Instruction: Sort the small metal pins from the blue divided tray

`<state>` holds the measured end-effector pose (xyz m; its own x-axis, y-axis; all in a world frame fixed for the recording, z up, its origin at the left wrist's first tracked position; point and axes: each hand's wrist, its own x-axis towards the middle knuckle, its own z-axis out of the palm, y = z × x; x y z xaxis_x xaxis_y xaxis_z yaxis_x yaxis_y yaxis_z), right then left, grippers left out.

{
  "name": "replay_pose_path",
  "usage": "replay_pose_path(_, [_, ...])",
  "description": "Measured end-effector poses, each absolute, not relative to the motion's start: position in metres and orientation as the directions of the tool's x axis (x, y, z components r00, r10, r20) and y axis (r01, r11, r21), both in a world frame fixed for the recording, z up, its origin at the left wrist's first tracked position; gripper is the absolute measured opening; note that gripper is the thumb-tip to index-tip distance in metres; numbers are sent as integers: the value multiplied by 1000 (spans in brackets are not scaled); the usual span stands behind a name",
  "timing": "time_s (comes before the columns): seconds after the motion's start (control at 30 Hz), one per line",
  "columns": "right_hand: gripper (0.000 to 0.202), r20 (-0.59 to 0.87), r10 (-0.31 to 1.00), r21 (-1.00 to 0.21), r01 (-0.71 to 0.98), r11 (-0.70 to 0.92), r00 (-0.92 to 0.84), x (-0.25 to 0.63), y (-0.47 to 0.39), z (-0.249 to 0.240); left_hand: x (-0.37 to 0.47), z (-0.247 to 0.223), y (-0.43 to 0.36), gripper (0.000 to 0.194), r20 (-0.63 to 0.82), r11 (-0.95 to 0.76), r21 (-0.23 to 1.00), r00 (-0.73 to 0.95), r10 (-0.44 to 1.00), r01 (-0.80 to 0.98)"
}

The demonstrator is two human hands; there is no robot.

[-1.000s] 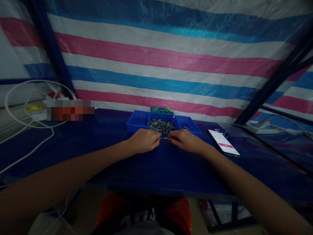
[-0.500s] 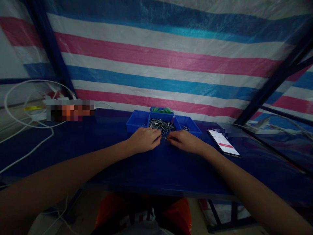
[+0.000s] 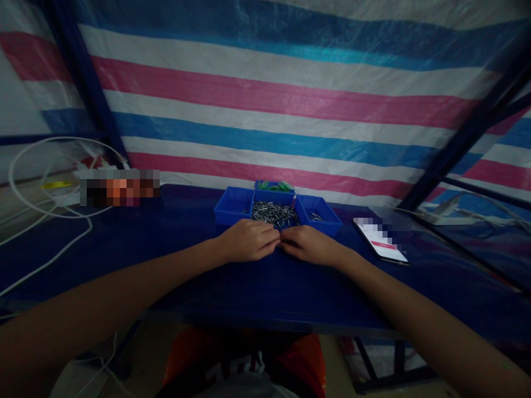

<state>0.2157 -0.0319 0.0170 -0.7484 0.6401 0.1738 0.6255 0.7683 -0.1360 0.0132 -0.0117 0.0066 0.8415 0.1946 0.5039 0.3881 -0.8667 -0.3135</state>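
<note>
My left hand (image 3: 251, 241) and my right hand (image 3: 312, 244) meet fingertip to fingertip just above the blue table, each closed in a pinch. Whatever lies between their fingers is hidden now. Right behind them is a heap of small, thin metal pieces (image 3: 274, 211), dark and silvery. A blue bin (image 3: 233, 200) stands to the left of the heap, with a few small pieces at its inner corner. On the right, another blue bin (image 3: 329, 224) holds several of the metal pieces. A third blue bin (image 3: 274, 195), at the back, contains green items (image 3: 279, 186).
A phone (image 3: 384, 246) with a lit screen lies on the table (image 3: 257, 293) to the right. White cables (image 3: 85, 224) loop over the left side near a blurred-out patch. Blue frame posts (image 3: 452, 149) and a striped plastic sheet (image 3: 269, 99) close off the back.
My hands have come together; half a second ago a small gap with a thin, light piece showed between their fingertips. The bins and phone stay in place.
</note>
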Motion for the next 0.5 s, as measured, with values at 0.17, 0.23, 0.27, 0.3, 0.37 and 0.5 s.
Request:
replay_pose_path(0.17, [14,171,638,-138,623,770,-751,213,-34,18,13,8,-14,30,487,-869,-324,853,186,374])
replay_pose_path(0.23, [14,172,635,-136,620,773,-753,214,-34,18,13,9,-15,30,488,-871,-322,853,183,371])
replay_pose_path(0.27, [13,173,633,-130,620,774,-754,214,-33,18,13,10,-15,30,490,-870,-320,851,187,376])
replay_pose_path(0.3, [13,175,634,-122,623,773,-753,215,-33,18,13,10,-15,29,493,-867,-317,848,197,385])
replay_pose_path(0.37, [12,182,646,-102,639,762,-741,217,-32,20,13,10,-14,28,497,-857,-306,837,229,416])
replay_pose_path(0.5, [14,211,699,-68,703,708,-683,222,-29,23,14,11,-12,25,483,-826,-269,811,329,495])
